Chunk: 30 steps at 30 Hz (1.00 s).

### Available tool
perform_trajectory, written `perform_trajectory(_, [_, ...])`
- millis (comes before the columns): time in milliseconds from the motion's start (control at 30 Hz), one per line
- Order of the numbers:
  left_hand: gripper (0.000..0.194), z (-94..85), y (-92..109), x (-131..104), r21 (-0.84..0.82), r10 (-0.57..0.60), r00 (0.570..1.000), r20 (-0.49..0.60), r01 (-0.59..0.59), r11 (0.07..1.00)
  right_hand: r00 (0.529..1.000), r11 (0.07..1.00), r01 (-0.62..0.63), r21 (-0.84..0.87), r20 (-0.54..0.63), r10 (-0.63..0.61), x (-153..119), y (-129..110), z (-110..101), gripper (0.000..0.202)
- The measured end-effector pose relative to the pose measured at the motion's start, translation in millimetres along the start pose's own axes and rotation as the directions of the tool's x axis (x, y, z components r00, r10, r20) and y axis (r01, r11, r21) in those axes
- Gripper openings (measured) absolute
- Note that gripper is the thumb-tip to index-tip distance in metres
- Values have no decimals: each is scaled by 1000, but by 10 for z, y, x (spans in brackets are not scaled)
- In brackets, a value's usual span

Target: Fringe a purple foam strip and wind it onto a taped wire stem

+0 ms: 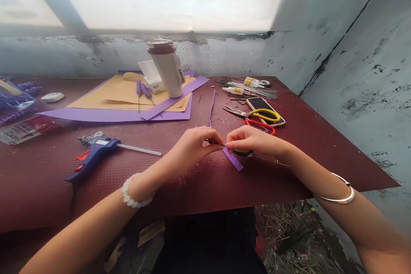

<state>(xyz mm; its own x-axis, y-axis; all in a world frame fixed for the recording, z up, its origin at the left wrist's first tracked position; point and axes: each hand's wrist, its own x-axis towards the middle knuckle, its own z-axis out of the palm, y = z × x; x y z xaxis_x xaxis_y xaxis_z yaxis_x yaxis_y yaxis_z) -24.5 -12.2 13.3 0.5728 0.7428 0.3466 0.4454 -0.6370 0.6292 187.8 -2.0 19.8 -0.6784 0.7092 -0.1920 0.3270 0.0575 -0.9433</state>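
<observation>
Near the front of the dark red table, my left hand (201, 143) pinches a thin dark wire (213, 142). Close beside it, fingertips almost touching, my right hand (242, 139) is closed at the upper end of a short purple paper strip (233, 160), where the wire meets it. The strip hangs down toward the table edge. A dark round object (243, 153), partly hidden, lies under my right hand. Behind my hands a thin purple twisted stem (212, 107) lies on the table.
Scissors (250, 114) and a phone (272, 113) lie right, with wires (257, 90) and glue bottles (252, 81) behind. A glue gun (96, 154) rests left. Behind stand a coffee cup (167, 70) and purple flowers (143, 89) on paper sheets (93, 98).
</observation>
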Motion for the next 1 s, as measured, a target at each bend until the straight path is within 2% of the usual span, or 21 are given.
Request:
perform_trajectory(100, [8,9,-13,0,-34,-6,999,49,8,999,999,999,12,-53,-32,-14,10,14,9,32])
perform_trajectory(200, [14,21,-29,3,4,19,998,66,-19,1000,999,997,31,-66,-28,-33,27,49,8,30])
perform_trajectory(433, [14,40,-53,14,132,69,997,19,-71,989,999,1000,20,13,39,-21,33,108,-24,39])
perform_trajectory(667, [8,59,-82,5,220,84,996,-5,-81,972,998,1000,-8,1,67,8,16,84,-37,41])
perform_trajectory(833, [7,82,-86,8,284,103,995,8,-101,954,998,995,-3,-104,58,9,13,39,-35,33])
perform_trajectory(1000, [11,107,-80,-12,298,94,994,51,-105,949,998,993,52,-107,25,-50,18,48,-34,26])
